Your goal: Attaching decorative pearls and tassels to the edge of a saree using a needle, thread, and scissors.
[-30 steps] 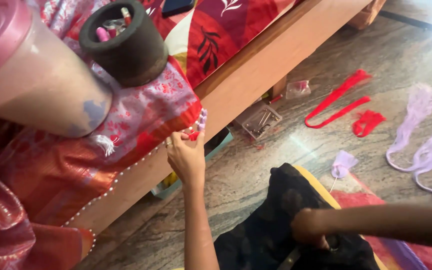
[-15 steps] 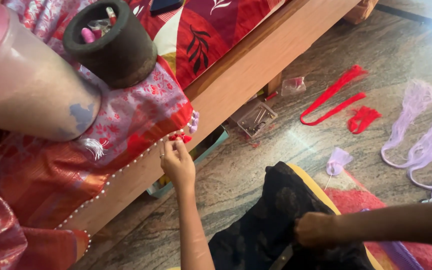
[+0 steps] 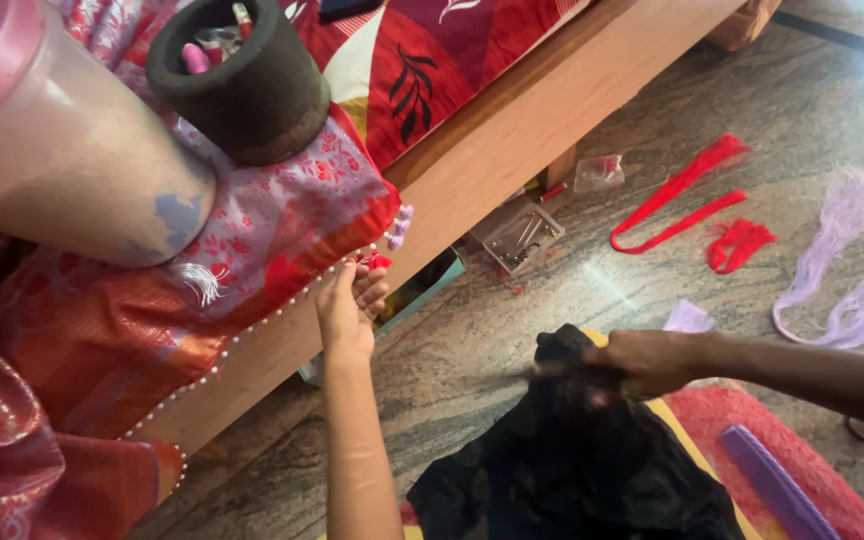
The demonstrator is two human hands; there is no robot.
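At the bed edge, red sari [image 3: 102, 340] hangs off the frame; pinch its beaded border firmly. Left hand [image 3: 347, 305] fingers close on a red tassel [image 3: 376, 261]. Right hand [image 3: 652, 360] grips black cloth [image 3: 572, 450]; keep it steady.

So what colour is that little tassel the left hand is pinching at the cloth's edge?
Red; the tassel sits at the left hand's fingertips, seen in the head view.

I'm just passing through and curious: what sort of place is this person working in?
Most likely a bedroom at home, used for hand sewing. A wooden bed frame with a red leaf-print cover stands on a stone floor, and red thread bundles lie near the bead-edged fabric that the left hand touches.
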